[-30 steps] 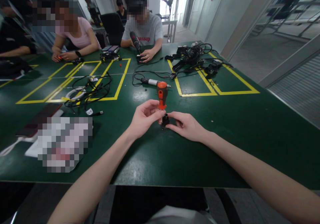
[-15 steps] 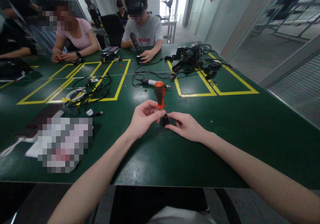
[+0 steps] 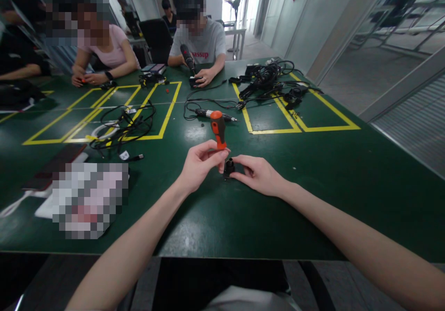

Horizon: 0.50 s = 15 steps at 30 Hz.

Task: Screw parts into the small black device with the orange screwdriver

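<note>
Between the fingers of my left hand (image 3: 200, 165) is a screwdriver (image 3: 218, 130) with an orange and grey handle. It stands nearly upright, handle on top, leaning a little to the left. My fingers close around it just below the handle, and its shaft and tip are mostly hidden. My right hand (image 3: 257, 174) pinches a small round black part (image 3: 229, 168) against the table from the right side. This part has a raised hollow neck on top. The screwdriver is right beside it on the left; whether the tip touches it I cannot tell.
Beyond my hands lies a silver and black electric screwdriver (image 3: 212, 114) with its cord. Cables (image 3: 128, 128) are at left, a tangled black cable heap (image 3: 267, 81) at back right. A phone (image 3: 52, 167) and a blurred packet (image 3: 90, 199) lie left. Two people work opposite.
The screwdriver's handle has tilted to the left and turned in my left hand's fingers. My right hand and the black part have stayed about where they were.
</note>
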Available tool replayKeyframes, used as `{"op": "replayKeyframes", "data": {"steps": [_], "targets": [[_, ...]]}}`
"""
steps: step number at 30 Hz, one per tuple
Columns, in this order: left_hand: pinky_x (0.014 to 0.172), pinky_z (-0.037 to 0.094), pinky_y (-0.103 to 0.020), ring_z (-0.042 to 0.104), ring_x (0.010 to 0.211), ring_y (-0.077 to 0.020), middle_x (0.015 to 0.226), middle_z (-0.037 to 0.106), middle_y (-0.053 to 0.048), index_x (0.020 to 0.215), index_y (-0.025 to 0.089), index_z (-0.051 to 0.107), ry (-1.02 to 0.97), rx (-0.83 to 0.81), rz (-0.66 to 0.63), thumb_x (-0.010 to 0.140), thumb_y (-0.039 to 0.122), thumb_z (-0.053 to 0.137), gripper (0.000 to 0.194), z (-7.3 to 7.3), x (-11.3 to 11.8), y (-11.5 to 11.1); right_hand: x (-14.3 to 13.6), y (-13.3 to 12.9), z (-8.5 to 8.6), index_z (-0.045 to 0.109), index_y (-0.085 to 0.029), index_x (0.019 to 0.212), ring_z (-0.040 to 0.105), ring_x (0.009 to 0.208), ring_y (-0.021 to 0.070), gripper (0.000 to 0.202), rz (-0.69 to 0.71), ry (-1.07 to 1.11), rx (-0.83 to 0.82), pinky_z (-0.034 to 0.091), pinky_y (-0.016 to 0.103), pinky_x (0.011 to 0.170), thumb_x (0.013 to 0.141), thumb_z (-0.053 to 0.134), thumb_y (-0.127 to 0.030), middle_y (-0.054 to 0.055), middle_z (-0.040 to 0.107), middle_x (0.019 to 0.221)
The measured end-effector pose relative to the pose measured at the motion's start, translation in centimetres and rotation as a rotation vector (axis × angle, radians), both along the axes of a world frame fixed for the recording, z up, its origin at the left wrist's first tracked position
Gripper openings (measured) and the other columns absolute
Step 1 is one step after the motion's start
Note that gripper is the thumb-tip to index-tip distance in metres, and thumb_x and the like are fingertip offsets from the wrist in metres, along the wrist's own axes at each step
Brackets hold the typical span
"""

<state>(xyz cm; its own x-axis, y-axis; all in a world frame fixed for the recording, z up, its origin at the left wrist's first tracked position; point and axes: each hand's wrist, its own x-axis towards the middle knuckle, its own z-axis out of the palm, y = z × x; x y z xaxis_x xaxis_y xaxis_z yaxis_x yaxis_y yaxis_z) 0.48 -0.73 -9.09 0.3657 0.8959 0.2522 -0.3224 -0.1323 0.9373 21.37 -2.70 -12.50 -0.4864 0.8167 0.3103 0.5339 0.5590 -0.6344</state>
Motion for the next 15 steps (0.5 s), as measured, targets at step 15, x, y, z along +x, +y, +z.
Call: {"op": "replayKeyframes", "data": {"steps": [15], "targets": [[0.057,0.053,-0.022,0.059,0.053,-0.0064,0.083,0.077,-0.004,0.079,0.014,0.065,0.034,-0.020,-0.015,0.071,0.037,0.093,0.037,0.17,-0.13,-0.04,0.01,0.03,-0.02,0.069,-0.015,0.115,0.049,0.055,0.0106,0.026,-0.002,-0.007,0.006,0.038,0.026,0.057,0.096,0.067,-0.033,0.002,0.069,0.084]]}}
